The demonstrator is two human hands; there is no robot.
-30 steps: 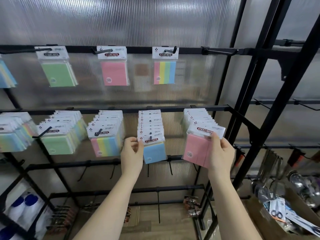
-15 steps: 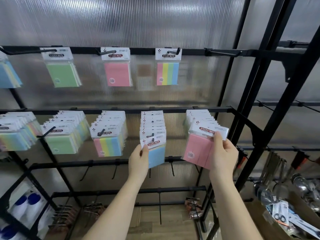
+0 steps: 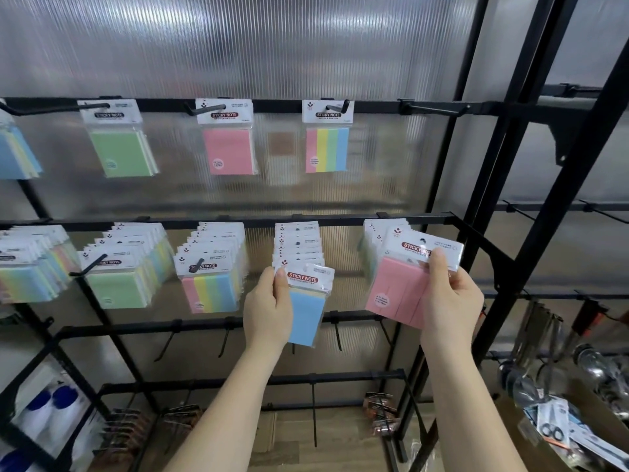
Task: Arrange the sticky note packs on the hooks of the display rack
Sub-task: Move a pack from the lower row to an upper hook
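My left hand (image 3: 269,310) grips a blue sticky note pack (image 3: 306,313) by its left edge, just below the front of a row of packs (image 3: 297,245) on the middle rail's hook. My right hand (image 3: 449,301) holds a pink sticky note pack (image 3: 398,291), thumb on its white header, in front of the rightmost row of packs (image 3: 377,233). On the top rail hang a green pack (image 3: 121,151), a pink pack (image 3: 229,149) and a striped pack (image 3: 326,148). A bare hook (image 3: 432,109) juts from the top rail at the right.
More full hooks of green (image 3: 119,281) and striped packs (image 3: 211,284) fill the middle rail to the left. Bare hooks (image 3: 337,332) hang on the lower rail. The black rack frame (image 3: 531,185) slants up at the right, with metal ladles (image 3: 531,366) and a box of scissors (image 3: 558,434) beyond it.
Both hands have drawn their packs forward and slightly down, away from the rows on the hooks. The view has tilted up a little.
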